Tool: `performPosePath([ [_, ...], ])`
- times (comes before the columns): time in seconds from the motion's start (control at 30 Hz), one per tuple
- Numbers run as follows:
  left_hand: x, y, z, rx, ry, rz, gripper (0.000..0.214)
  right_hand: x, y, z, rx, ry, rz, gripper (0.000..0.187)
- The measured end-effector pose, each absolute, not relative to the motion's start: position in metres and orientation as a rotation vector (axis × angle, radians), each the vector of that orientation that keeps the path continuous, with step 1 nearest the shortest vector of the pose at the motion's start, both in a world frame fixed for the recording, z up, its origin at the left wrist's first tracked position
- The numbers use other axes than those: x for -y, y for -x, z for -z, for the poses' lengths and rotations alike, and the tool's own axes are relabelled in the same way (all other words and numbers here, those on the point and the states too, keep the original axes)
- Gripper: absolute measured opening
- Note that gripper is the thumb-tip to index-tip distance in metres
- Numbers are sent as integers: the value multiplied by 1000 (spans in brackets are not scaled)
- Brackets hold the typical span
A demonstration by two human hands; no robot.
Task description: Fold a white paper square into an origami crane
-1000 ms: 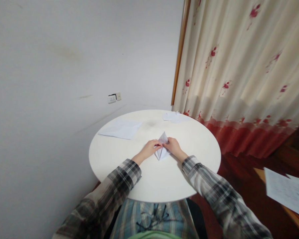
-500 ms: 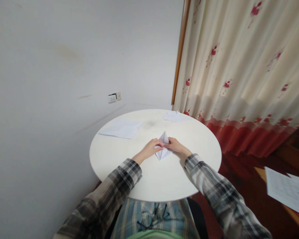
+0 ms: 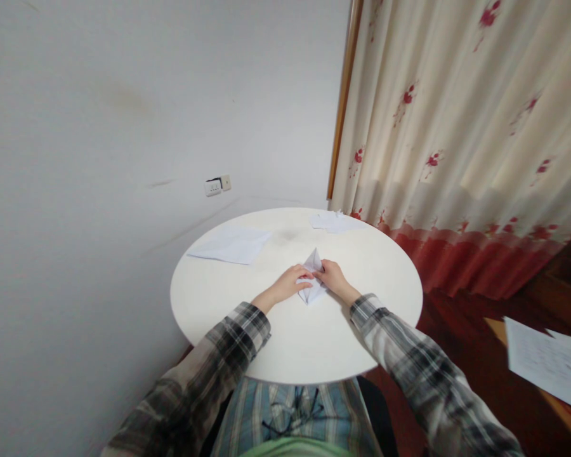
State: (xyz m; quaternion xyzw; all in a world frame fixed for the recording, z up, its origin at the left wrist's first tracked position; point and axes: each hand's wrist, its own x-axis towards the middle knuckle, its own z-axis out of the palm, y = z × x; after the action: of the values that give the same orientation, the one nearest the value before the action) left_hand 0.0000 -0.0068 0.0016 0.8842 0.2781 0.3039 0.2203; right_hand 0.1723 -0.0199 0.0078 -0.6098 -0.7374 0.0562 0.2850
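A small folded piece of white paper with pointed ends lies on the round white table, under both hands. My left hand grips its left side, thumb and fingers on the folds. My right hand pinches its right side, with the thumb near the middle crease. The fingertips of the two hands almost meet over the paper and cover part of its centre.
White paper sheets lie at the table's far left. Crumpled or torn paper is at the far edge. A wall is on the left, a floral curtain on the right. Written sheets rest on a wooden surface at right.
The right thumb and fingers have shifted slightly on the paper, closer to its middle. The left hand has barely moved, and the paper stays in place.
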Motion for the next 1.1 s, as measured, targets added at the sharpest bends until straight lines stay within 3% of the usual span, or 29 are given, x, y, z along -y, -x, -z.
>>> performPosePath([
  [0.23, 9, -1, 0, -829, -2569, -849, 19, 22, -172, -12, 1997, 1599, -271, 21],
  [0.6, 12, -5, 3, -783, -2472, -752, 28, 23, -176, -17, 1864, 1884, -107, 22],
  [1.1, 25, -3, -8, -701, -2276, -716, 21, 25, -183, -18, 1757, 1968, -95, 26],
])
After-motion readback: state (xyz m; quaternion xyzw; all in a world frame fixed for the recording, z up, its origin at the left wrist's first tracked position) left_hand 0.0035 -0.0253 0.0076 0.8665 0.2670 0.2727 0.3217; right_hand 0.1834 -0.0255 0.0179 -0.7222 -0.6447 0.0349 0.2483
